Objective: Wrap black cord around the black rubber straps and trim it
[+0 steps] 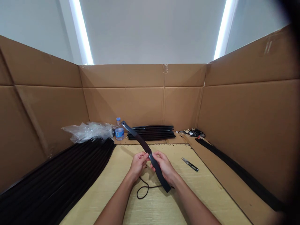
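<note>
A long, dark, slightly curved strip (143,143) slants over the table, its narrow far end showing a small hole and its near end wider and blunt. My left hand (138,163) pinches it around the middle from the left. From the right, my right hand (163,164) grips it just below that spot, thumb on top. Both hands are closed on the strip, and some fingertips are hidden behind it. Beneath, a thin black cord (142,197) lies looped on the table, partly hidden by the strip. Thread snips (190,164) rest to the right of my right hand.
Many long black strips (67,178) are heaped on the left, with clear plastic bags (90,131) behind them. A water bottle (119,132) stands near stacked dark strips (152,132). Tangled black cords (195,132) and a long black strip (234,172) lie right. Cardboard walls (140,103) surround the table.
</note>
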Motion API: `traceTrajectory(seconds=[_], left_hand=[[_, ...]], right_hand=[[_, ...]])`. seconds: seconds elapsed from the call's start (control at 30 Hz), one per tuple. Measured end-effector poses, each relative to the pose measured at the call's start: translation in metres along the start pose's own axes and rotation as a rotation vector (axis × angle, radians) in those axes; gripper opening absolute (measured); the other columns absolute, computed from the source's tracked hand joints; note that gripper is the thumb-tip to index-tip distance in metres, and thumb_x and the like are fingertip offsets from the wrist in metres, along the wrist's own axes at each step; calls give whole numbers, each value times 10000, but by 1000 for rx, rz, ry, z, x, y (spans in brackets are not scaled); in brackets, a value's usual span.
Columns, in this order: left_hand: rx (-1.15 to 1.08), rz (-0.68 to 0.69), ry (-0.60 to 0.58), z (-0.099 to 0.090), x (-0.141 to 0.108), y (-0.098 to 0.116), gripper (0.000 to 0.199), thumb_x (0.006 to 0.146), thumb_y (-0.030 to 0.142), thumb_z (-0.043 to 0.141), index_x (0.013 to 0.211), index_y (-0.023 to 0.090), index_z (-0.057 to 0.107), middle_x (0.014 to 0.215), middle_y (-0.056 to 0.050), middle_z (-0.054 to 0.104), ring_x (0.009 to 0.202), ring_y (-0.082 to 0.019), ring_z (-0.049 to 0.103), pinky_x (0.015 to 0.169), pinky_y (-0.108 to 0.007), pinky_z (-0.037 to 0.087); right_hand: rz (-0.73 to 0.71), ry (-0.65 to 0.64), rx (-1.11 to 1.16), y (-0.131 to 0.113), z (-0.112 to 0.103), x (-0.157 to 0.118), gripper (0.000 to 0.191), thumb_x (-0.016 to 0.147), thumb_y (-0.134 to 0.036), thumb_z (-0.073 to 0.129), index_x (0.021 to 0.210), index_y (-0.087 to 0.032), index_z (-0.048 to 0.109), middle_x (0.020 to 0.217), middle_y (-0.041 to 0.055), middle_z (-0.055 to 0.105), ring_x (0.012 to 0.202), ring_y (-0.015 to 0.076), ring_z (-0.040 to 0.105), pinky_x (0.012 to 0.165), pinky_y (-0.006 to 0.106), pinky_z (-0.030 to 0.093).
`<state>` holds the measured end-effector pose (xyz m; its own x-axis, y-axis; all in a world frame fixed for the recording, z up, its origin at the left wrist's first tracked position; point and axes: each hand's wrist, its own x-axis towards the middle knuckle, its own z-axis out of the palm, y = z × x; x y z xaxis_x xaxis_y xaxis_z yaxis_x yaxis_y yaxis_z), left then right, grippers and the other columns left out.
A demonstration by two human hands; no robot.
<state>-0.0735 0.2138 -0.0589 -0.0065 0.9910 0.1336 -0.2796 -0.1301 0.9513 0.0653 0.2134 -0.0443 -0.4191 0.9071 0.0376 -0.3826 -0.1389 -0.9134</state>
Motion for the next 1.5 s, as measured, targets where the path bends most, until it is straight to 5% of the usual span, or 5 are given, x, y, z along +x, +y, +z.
traceTrajectory(seconds=[0.37,0.6,0.87,1.17,1.5], left_hand=[[114,79,-23,7,-3,-3,450,699,533,713,655,135,506,476,47,436,385,-29,225,397,-201,119],[59,75,70,5,-1,4,497,652,580,729,644,136,507,441,96,279,391,-26,156,399,-204,72],[-66,21,-29,1,-2,5,501,579,471,816,630,168,420,456,112,264,389,-22,159,390,-191,87],[-72,28,-30,0,-4,4,456,615,433,807,622,152,447,436,103,290,377,-20,200,403,-187,132],[-43,32,-22,7,-5,6,471,609,460,797,594,148,445,451,58,429,367,-14,221,399,-194,93]], right_hand=[[38,41,-28,2,-2,3,549,664,-643,637,805,-126,517,599,-11,564,409,28,442,368,153,312],[-45,5,71,-3,0,2,486,578,-498,763,779,-123,528,829,48,668,560,50,555,501,155,395],[-46,-22,-31,-1,-3,0,529,522,-395,834,935,-109,669,871,45,681,713,56,588,678,167,444],[-96,-71,-115,0,1,-4,532,597,-533,752,837,-173,443,853,-9,617,594,56,570,449,154,446],[-26,45,-141,4,-3,5,569,670,-673,601,821,-133,508,700,18,625,426,42,492,363,160,348]])
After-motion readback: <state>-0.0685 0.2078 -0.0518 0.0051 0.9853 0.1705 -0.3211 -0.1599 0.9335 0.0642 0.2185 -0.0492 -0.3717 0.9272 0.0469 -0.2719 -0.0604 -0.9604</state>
